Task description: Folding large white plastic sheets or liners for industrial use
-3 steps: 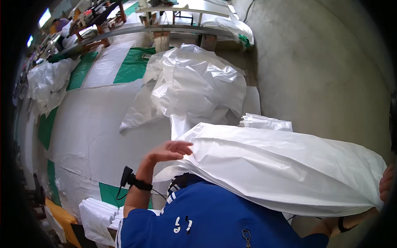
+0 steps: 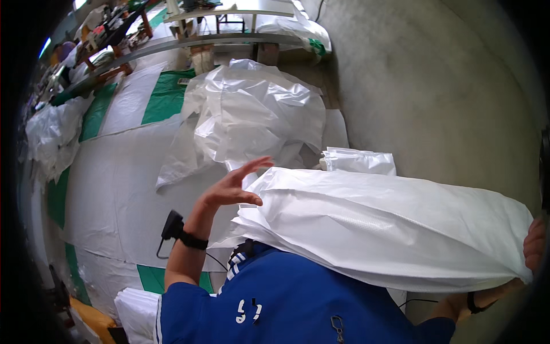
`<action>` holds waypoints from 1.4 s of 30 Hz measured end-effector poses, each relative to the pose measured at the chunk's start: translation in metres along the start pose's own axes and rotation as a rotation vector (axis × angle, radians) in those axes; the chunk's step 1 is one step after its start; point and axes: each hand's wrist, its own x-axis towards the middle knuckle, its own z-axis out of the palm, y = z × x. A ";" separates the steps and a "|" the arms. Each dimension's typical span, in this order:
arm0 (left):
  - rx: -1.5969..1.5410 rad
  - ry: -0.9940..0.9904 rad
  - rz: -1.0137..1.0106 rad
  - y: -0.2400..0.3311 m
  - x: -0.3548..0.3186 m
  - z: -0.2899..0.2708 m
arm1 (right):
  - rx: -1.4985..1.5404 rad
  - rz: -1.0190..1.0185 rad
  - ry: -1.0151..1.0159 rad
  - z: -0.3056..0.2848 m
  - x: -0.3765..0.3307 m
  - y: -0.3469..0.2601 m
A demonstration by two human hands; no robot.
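Note:
A long white woven plastic sack [image 2: 389, 223], folded lengthwise with creases, stretches across in front of my body. At its right end my right hand [image 2: 534, 243] is closed round the edge, partly lost in the dark rim of the picture. My left hand [image 2: 235, 186] is raised at the sack's left end, thumb and fingers apart, with nothing in it. The thumb tip is right by the sack's edge; whether it touches I cannot tell.
Beyond the sack lies a crumpled heap of shiny white sheeting [image 2: 258, 114]. A small folded white stack [image 2: 358, 161] sits just behind the sack. Another white stack [image 2: 137, 312] is at the lower left. A long bench [image 2: 240, 39] crosses the far side.
My left hand has risen slightly and its thumb has spread away from the fingers. My right hand keeps its hold on the sack. The whole view has shifted a little.

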 end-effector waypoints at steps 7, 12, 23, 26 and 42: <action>0.700 -0.081 0.003 -0.035 0.115 0.108 | -0.075 0.164 -0.164 -0.022 -0.035 -0.019; 0.647 -0.151 0.252 -0.084 0.069 0.108 | -0.139 0.426 -0.148 -0.025 -0.070 -0.027; 0.481 -0.299 -0.219 -0.098 -0.084 0.085 | -0.014 0.775 0.002 -0.029 -0.109 0.032; 0.678 -0.018 -0.271 -0.090 -0.091 0.073 | -0.040 0.874 0.063 -0.017 -0.101 0.066; 0.757 0.114 -0.129 -0.079 -0.100 0.093 | -0.139 0.946 0.230 0.061 -0.007 0.128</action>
